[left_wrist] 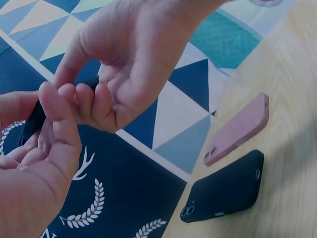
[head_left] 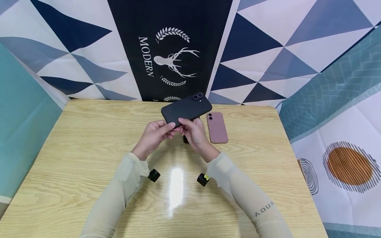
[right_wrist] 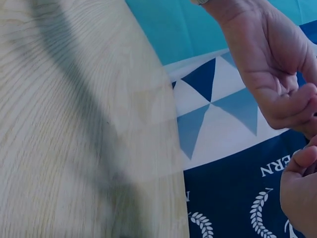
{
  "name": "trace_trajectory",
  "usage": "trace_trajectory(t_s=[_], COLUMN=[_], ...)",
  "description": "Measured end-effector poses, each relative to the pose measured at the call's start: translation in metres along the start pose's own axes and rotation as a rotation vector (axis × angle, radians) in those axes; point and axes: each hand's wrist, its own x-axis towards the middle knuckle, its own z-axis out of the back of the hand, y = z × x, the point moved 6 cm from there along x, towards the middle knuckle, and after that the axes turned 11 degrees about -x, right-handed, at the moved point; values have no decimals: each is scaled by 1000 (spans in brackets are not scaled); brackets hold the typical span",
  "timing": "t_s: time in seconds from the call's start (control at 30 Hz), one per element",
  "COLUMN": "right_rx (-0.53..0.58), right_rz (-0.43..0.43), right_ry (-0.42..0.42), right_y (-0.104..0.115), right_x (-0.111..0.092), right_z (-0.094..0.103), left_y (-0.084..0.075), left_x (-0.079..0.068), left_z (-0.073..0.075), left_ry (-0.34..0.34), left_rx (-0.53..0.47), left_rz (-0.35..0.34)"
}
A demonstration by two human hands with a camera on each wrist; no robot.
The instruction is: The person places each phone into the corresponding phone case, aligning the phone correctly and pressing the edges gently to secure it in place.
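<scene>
A black phone [head_left: 187,109], its two camera lenses at the upper right end, is held up above the far part of the table. My left hand [head_left: 156,134] pinches its near lower left corner, thumb on the back face and fingers below. Close beside it, my right hand [head_left: 194,134] grips the near long edge with the thumb on top. In the left wrist view the left hand [left_wrist: 39,163] and right hand [left_wrist: 129,64] nearly meet around the phone [left_wrist: 32,121], largely covering it. In the right wrist view the left hand [right_wrist: 272,64] and right hand [right_wrist: 302,193] hide it.
A pink phone [head_left: 217,128] lies on the wooden table [head_left: 98,138], right of my hands. Next to it lies a second black phone [left_wrist: 223,188], mostly hidden by the right hand in the head view. A patterned cloth backdrop [head_left: 253,53] hangs at the table's far edge.
</scene>
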Motion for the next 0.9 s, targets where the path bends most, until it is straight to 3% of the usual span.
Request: trace_trajectory(t_s=[0.17,0.37,0.47,0.67,0.9], right_rx=[-18,-38,-76,-177,-201], right_rz=[-64,-191,-246,-290,-297], right_ry=[27,82,121,186,147], right_y=[10,9,6,0,-8], right_x=[-7,-12,-15,-15,-10], right_z=[-5,0,2,4,4], left_y=[0,-10,-12,-7,-4], left_x=[-2,-1,-1,-1,-1], left_z=[2,19,25,33,46], left_ry=[25,-36,-26,-16,-94], left_rx=[-13,-47,-13,102,67], left_rz=[56,59,68,127,103])
